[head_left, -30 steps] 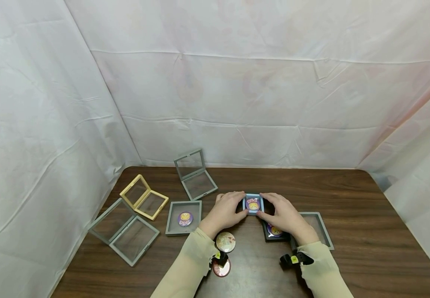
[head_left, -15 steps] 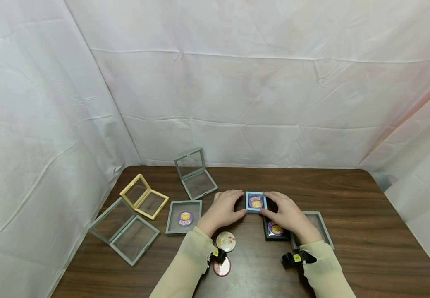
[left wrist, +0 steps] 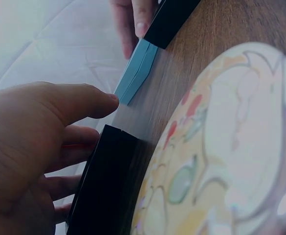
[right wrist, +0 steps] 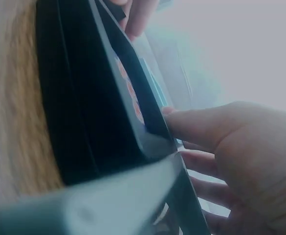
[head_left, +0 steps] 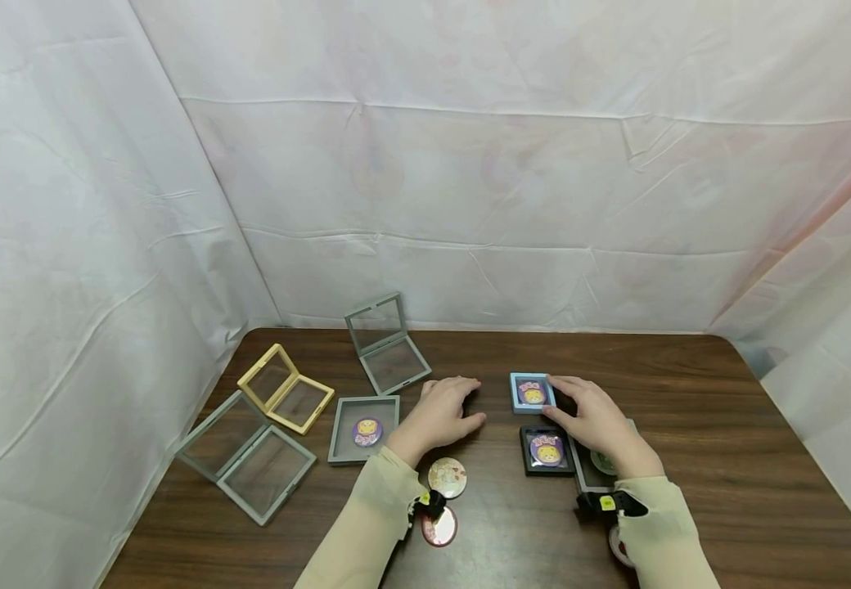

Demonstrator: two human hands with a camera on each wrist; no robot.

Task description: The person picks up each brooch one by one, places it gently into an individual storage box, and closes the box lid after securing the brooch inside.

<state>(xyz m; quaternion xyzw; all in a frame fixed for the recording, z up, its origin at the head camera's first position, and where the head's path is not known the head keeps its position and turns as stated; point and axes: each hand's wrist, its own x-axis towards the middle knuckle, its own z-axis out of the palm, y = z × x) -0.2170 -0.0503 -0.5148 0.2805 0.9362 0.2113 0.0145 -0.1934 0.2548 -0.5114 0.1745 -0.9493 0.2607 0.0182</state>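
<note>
Your left hand, thumb spread from relaxed fingers, holds nothing; your right hand pinches the light-blue badge case.

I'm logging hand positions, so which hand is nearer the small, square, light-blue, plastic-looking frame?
Right. The right hand touches the light-blue frame along its right edge; the left hand is apart from it, to its left.

Pale drapes (creased), brown wood-grain table
</note>
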